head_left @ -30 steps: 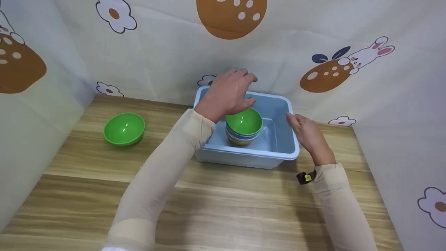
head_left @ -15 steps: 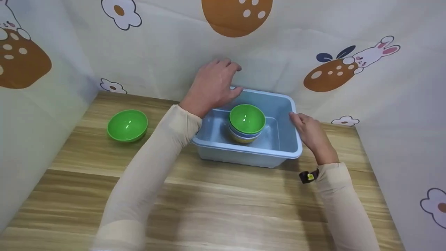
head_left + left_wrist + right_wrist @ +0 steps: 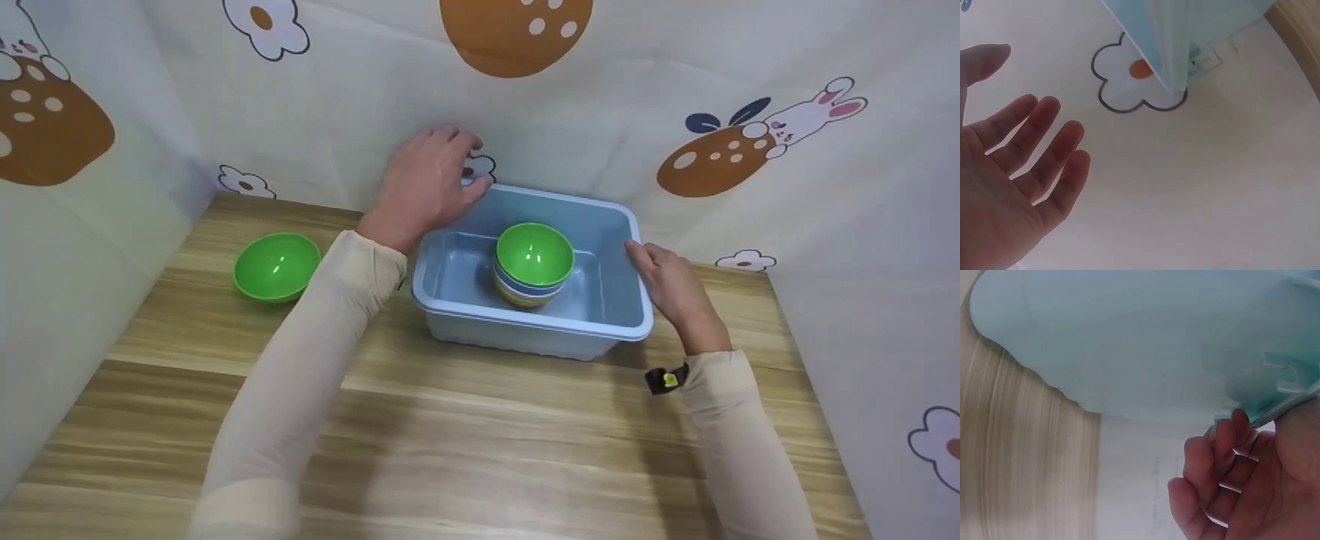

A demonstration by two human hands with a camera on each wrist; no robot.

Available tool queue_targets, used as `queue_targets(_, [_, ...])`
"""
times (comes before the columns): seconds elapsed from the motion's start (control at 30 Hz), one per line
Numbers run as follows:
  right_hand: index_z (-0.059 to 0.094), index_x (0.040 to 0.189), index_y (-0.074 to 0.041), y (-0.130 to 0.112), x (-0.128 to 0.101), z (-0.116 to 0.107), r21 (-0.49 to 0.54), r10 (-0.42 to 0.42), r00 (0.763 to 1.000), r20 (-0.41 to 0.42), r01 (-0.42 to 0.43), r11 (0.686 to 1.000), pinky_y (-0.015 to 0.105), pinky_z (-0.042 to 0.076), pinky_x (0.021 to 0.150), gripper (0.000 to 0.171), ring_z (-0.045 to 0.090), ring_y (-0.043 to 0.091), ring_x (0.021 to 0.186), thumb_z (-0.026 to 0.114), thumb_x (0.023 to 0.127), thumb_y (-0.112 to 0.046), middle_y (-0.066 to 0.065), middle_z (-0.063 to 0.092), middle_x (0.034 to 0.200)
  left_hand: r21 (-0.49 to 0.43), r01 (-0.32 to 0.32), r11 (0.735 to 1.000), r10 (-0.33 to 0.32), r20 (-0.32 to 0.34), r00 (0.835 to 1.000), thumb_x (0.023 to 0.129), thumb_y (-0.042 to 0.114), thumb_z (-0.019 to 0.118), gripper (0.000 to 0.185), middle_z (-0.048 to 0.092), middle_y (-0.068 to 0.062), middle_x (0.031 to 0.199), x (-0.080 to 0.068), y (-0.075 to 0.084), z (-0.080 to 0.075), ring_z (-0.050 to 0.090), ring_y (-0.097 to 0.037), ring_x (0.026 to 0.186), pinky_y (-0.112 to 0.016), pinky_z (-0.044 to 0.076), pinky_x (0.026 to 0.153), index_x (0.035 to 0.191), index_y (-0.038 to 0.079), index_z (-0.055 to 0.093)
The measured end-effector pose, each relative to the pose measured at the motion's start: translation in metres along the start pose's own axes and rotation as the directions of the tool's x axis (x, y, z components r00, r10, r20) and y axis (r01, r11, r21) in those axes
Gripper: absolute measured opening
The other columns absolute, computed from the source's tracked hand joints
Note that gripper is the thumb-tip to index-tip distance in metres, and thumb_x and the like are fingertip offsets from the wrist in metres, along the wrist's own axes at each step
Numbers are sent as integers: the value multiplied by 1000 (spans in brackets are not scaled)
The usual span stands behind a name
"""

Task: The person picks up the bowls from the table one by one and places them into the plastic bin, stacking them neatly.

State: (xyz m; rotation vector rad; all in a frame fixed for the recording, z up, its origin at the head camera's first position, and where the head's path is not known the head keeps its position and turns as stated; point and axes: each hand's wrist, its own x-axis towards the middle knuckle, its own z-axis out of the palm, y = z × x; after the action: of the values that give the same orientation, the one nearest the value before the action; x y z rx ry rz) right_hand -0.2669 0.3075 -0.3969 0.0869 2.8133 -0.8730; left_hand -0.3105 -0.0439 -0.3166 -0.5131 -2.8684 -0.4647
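A light blue plastic bin (image 3: 525,321) stands on the wooden table against the back curtain. Inside it is a stack of bowls (image 3: 534,256) with a green one on top. My left hand (image 3: 431,176) hovers with its fingers spread over the bin's far left corner and holds nothing. In the left wrist view its palm (image 3: 1016,174) is bare, with the bin's corner (image 3: 1179,39) beyond it. My right hand (image 3: 669,283) grips the bin's right rim. The right wrist view shows its fingers (image 3: 1224,455) curled under the rim of the bin (image 3: 1129,337).
A single green bowl (image 3: 276,265) sits on the table (image 3: 480,435) to the left of the bin. Patterned curtains (image 3: 600,127) close in the back and both sides. A dark strap (image 3: 664,379) shows at my right wrist.
My left hand has drawn left and back from above the bowl stack to the bin's far left corner. The right hand has stayed on the rim.
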Motion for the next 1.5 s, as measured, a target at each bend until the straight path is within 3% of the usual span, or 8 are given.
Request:
queue_targets(0.23, [55, 142, -5, 0, 0, 1, 10, -8, 1000, -5, 8, 1000, 56, 47, 110, 80, 60, 39, 125, 25, 104, -68, 21, 64, 136, -16, 118, 993, -118, -55, 991, 98, 51, 57, 54, 62, -11, 137, -7, -22, -2, 56, -31, 123, -49, 52, 105, 137, 13, 61])
queue_targets(0.47, [62, 126, -3, 3, 0, 1, 9, -27, 999, -40, 28, 1000, 48, 49, 98, 75, 62, 35, 112, 25, 105, -64, 21, 68, 120, -22, 207, 978, -208, -140, 968, 95, 52, 58, 56, 62, -13, 134, -14, -44, -1, 57, -34, 117, -51, 54, 97, 134, 12, 62])
queue_targets(0.67, [60, 131, -4, 3, 0, 1, 49, -12, 1000, -11, 12, 999, 49, 49, 102, 78, 61, 34, 116, 25, 103, -68, 20, 67, 126, -8, 297, 955, -293, -169, 941, 89, 61, 66, 71, 61, -16, 134, -23, -60, -3, 55, -37, 117, -55, 53, 96, 137, 10, 60])
queue_targets(0.9, [57, 137, -6, 3, 0, 2, 69, 12, 1000, 5, -12, 998, 52, 50, 105, 80, 61, 35, 119, 25, 102, -71, 20, 66, 129, -21, 360, 933, -358, -182, 916, 86, 65, 68, 80, 56, -20, 139, -35, -81, -5, 50, -41, 126, -60, 46, 103, 141, 9, 56])
queue_targets(1.13, [57, 137, -5, 4, -1, 3, 81, 3, 1000, 1, -3, 997, 53, 47, 106, 80, 59, 36, 121, 26, 102, -70, 21, 64, 131, -39, 404, 914, -405, -140, 903, 84, 66, 69, 86, 50, -22, 146, -49, -103, 5, 44, -45, 131, -66, 41, 107, 146, 9, 52])
queue_targets(1.5, [56, 140, -5, 6, 0, 4, 106, -13, 1000, -21, 15, 994, 54, 48, 107, 79, 60, 36, 121, 28, 103, -69, 21, 65, 131, -85, 466, 881, -472, -64, 879, 72, 88, 61, 114, 32, -21, 159, -64, -129, 10, 26, -49, 144, -73, 29, 111, 152, 9, 43])
